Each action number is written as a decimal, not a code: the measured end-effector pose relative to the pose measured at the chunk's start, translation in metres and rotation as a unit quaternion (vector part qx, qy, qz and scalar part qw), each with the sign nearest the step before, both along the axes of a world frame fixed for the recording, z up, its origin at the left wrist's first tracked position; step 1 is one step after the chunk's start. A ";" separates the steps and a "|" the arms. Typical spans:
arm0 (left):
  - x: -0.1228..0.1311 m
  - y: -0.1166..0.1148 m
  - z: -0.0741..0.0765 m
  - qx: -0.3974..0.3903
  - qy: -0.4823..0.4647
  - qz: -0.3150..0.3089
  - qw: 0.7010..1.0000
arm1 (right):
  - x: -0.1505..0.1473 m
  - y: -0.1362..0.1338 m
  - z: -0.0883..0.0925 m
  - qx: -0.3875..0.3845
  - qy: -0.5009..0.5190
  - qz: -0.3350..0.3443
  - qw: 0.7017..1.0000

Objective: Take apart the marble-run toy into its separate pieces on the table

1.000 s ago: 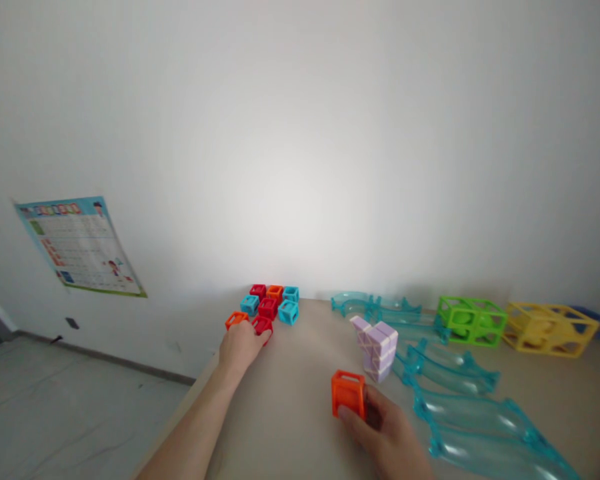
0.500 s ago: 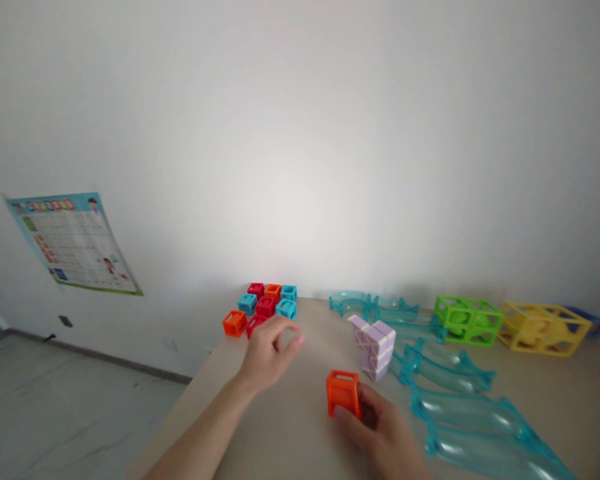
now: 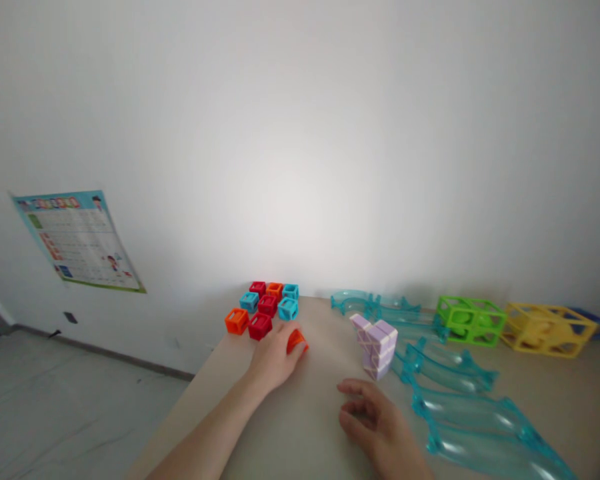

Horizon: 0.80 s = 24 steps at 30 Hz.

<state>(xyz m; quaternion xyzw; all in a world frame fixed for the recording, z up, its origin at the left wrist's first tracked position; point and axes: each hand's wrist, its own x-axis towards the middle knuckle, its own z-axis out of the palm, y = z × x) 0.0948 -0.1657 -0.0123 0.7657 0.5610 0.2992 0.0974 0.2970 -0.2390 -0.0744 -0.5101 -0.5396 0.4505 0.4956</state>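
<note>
My left hand (image 3: pixel 279 353) is closed around an orange cube block (image 3: pixel 297 341), beside the group of small cubes. Its fingers hide part of that block. The group has a red cube (image 3: pixel 260 326) and another orange cube (image 3: pixel 237 321) in front, with red, teal and orange ones behind. My right hand (image 3: pixel 375 423) is empty, its fingers bent and apart, just above or on the table (image 3: pixel 280 427). Just beyond it a light purple stack of blocks (image 3: pixel 379 348) stands upright, with one piece jutting out at the upper left.
Clear teal track pieces (image 3: pixel 485 420) spread along the right side and toward the wall. At the back right stand a green frame block (image 3: pixel 471 320), a yellow one (image 3: pixel 547 329) and a blue piece (image 3: pixel 593 321). The table's left edge drops to the floor. A poster (image 3: pixel 80 241) hangs on the wall.
The orange cube has passed from my right hand to my left, which now holds it near the other cubes. My right hand has let go and stays near its former spot.
</note>
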 end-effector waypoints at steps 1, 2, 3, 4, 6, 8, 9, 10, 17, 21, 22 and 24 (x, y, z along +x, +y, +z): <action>-0.003 0.002 0.000 -0.002 0.019 0.039 0.999 | 0.000 0.000 -0.001 0.000 -0.010 0.005 1.000; -0.006 0.004 0.000 -0.005 0.039 0.068 0.997 | 0.000 0.000 -0.001 0.002 -0.019 0.008 1.000; -0.008 0.004 0.000 -0.008 0.058 0.089 0.994 | 0.000 0.000 -0.001 0.003 -0.025 0.010 1.000; -0.009 0.004 0.000 -0.011 0.075 0.103 0.992 | 0.000 0.000 0.000 0.004 -0.029 0.011 1.000; -0.009 0.003 0.000 -0.014 0.097 0.112 0.989 | 0.000 0.000 0.003 0.005 -0.032 0.010 0.999; -0.008 0.002 0.000 -0.007 0.101 0.109 0.989 | 0.000 -0.001 0.007 0.003 -0.035 0.010 0.999; -0.007 0.001 0.000 0.000 0.099 0.105 0.990 | 0.000 -0.002 0.008 0.001 -0.038 0.013 0.999; -0.007 0.001 -0.001 0.006 0.094 0.101 0.990 | -0.001 -0.002 0.010 -0.003 -0.040 0.016 0.999; -0.008 0.004 -0.002 0.000 0.096 0.117 0.989 | -0.001 -0.001 0.010 -0.011 -0.047 0.020 0.999; -0.007 0.005 -0.004 -0.010 0.124 0.121 0.985 | -0.001 -0.002 0.015 -0.016 -0.054 0.018 0.998; -0.008 0.006 -0.005 -0.011 0.128 0.121 0.984 | -0.001 -0.003 0.017 -0.019 -0.054 0.022 0.998; -0.010 0.009 -0.007 -0.010 0.127 0.123 0.984 | -0.002 -0.004 0.022 -0.025 -0.053 0.026 0.998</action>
